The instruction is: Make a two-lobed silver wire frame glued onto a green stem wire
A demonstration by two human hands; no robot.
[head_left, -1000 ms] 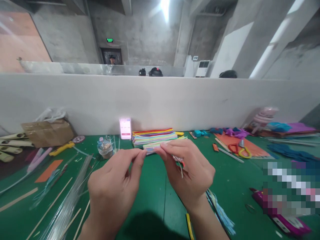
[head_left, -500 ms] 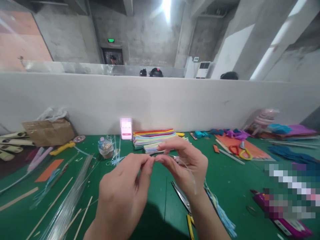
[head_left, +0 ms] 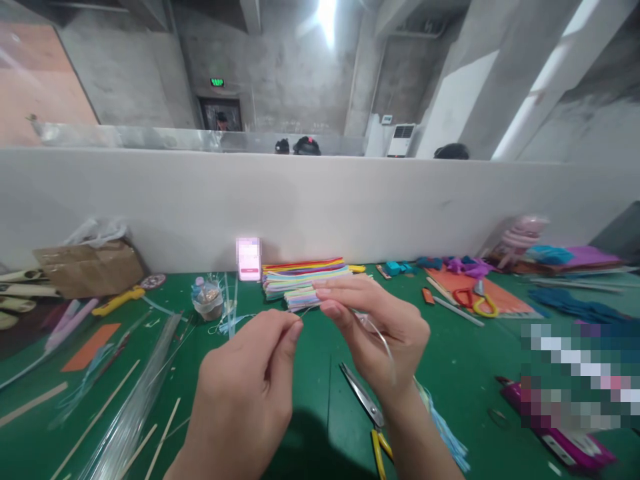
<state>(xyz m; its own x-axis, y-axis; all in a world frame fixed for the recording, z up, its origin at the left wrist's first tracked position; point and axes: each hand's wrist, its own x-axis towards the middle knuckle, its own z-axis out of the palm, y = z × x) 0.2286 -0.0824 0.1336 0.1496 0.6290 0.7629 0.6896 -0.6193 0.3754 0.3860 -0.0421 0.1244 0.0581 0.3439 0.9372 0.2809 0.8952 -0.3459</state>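
My left hand [head_left: 245, 393] and my right hand [head_left: 375, 333] are raised together over the green table [head_left: 310, 373]. Both pinch a thin clear strand [head_left: 377, 333]. The left thumb and forefinger close on its near end. The right fingers hold the other part, and the strand loops down past the right palm. Just beyond my fingertips lies a stack of coloured paper sheets [head_left: 305, 277]. Below my right wrist lie scissors with yellow handles [head_left: 367, 407].
A lit phone [head_left: 249, 259] leans on the white partition. A small jar [head_left: 207, 298] and clear strips [head_left: 135, 407] lie at the left, with a cardboard box [head_left: 90, 267]. Red-and-yellow scissors [head_left: 475, 301], orange paper and blue scraps sit at the right. A blue tassel [head_left: 445, 433] lies by my right forearm.
My hands have drifted slightly apart and the right hand has turned, so the strand now loops beside its palm. The scissors under my right wrist came into view.
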